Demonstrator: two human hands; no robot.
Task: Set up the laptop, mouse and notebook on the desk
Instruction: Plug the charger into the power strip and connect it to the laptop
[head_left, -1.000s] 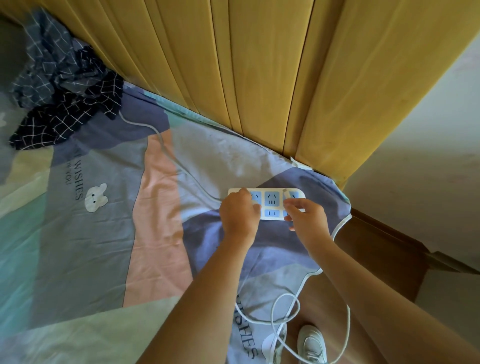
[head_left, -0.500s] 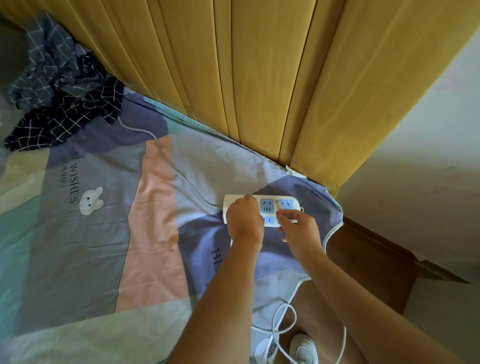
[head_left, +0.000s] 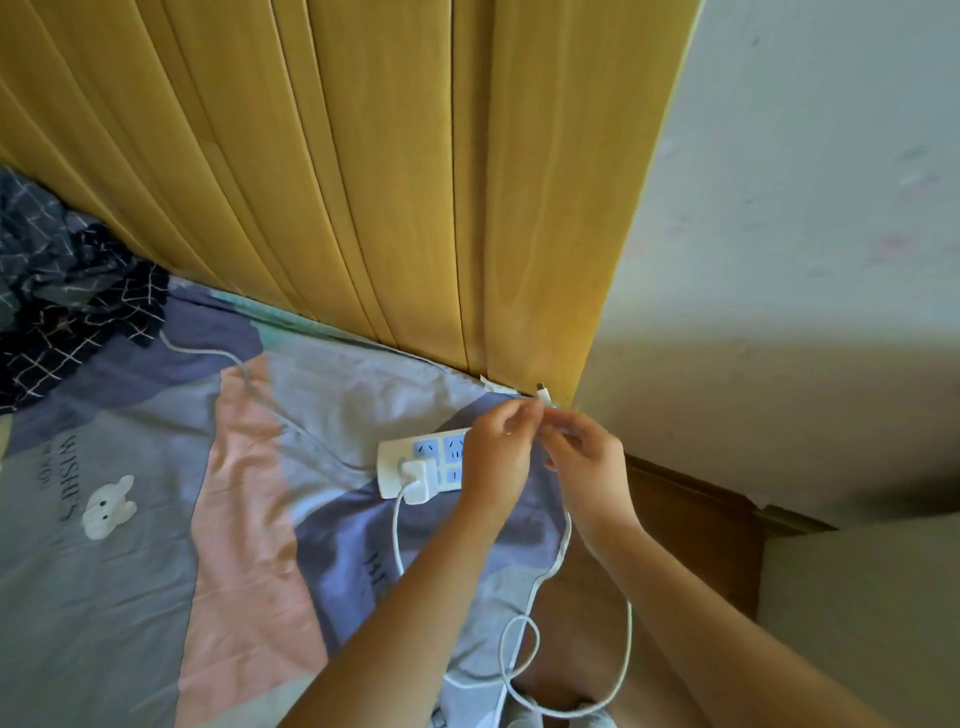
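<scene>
A white power strip (head_left: 390, 467) with blue sockets lies on the patchwork bed sheet (head_left: 156, 519). A white charger (head_left: 418, 480) is plugged into its near end, and its white cable (head_left: 563, 545) loops down past the bed's edge. My left hand (head_left: 496, 457) and my right hand (head_left: 584, 452) meet just above the strip's right end. Both pinch the cable's free end, whose small plug tip (head_left: 542, 392) sticks up between the fingers. No laptop, mouse or notebook is in view.
A yellow wooden headboard (head_left: 389, 182) rises behind the bed. A dark checked cloth (head_left: 67, 291) lies bunched at the far left. A brown wooden bedside top (head_left: 691, 525) stands right of the bed below a white wall (head_left: 805, 208). White shoes (head_left: 524, 719) show on the floor.
The charger now sits plugged into the strip where my left hand was pressing. Both hands have lifted off the sockets and taken up the cable's free end. The camera has tilted.
</scene>
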